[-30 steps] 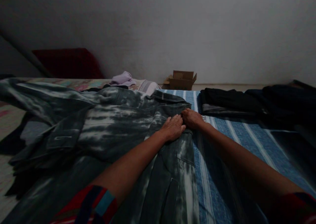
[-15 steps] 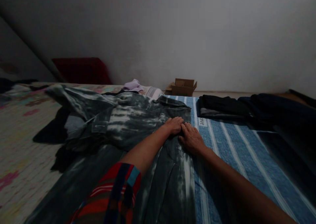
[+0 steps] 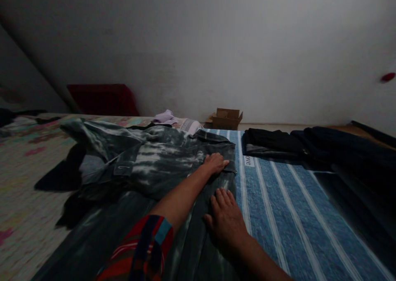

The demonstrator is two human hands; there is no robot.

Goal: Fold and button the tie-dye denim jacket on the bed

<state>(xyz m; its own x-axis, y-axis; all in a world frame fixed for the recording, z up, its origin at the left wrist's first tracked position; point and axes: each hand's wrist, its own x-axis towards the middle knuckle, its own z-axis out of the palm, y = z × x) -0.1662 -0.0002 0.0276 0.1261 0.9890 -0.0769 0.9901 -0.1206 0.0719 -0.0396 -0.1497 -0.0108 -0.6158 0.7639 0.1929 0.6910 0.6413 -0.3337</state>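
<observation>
Right hand [image 3: 229,221]: palm down, fingers slightly spread.
Patterned garment [image 3: 163,161]: under both hands, extending leftward; smoothing seems in hand, and the next move calls for light pressure.
Left hand [image 3: 215,164]: farther forward, resting; pinch, I cannot tell.
Dark folded clothes [image 3: 272,140]: beyond, rightward.

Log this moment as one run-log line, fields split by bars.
left hand: flat on tie-dyed garment | right hand: spread on same garment, nearer the wearer | beyond: cardboard box by wall
</observation>
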